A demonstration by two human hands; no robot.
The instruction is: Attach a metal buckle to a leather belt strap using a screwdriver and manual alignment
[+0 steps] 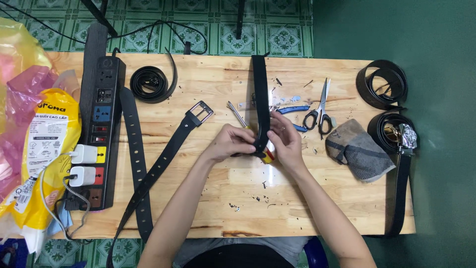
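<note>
Head camera: on a wooden table, a black power strip lay at the far left beside a long black belt with a metal buckle. At the centre, the left hand and right hand were together, both clamped on the near end of a black strap that ran straight away to the far edge. To the right lay scissors, a grey cloth and two coiled belts.
</note>
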